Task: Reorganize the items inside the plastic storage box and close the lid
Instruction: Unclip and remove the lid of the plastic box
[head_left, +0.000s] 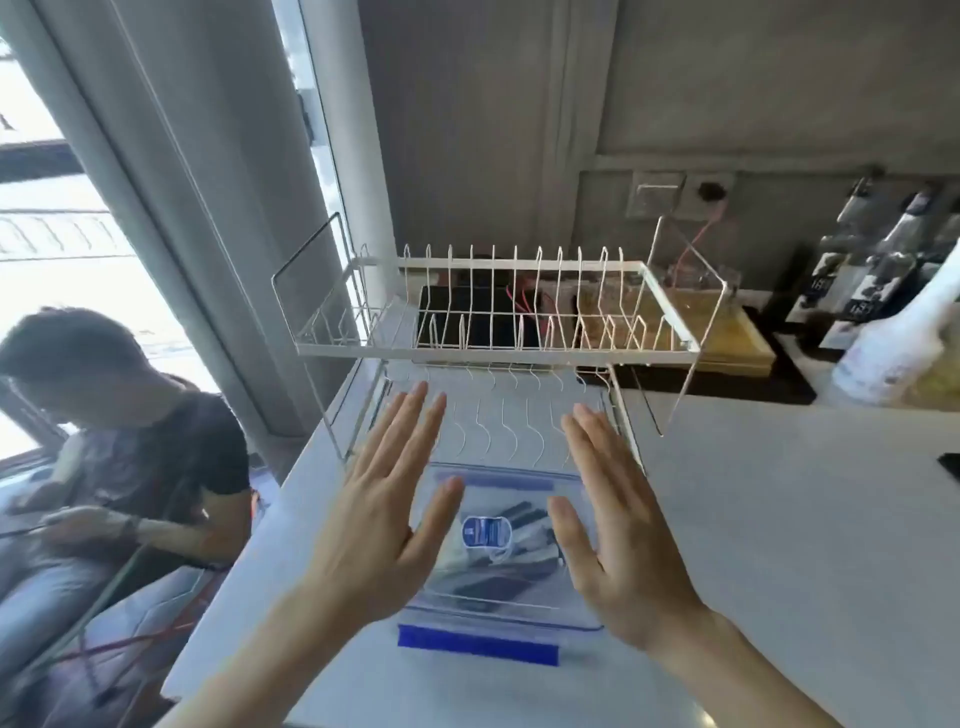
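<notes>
A clear plastic storage box (498, 616) with blue clasps sits on the white counter in front of me. Its transparent lid (519, 486) lies on top, and a blue clasp (477, 646) sticks out at the near edge. Through the lid I see dark elongated items (519, 558) and a blue-and-white label (487, 531). My left hand (387, 514) hovers flat over the box's left side, fingers spread, holding nothing. My right hand (621, 530) hovers over the right side, also flat and empty.
A white wire dish rack (493, 353) stands just behind the box. Bottles (893, 332) and a wooden tray (737, 338) sit at the back right. A seated person (119, 441) is off the counter's left edge, beside a window.
</notes>
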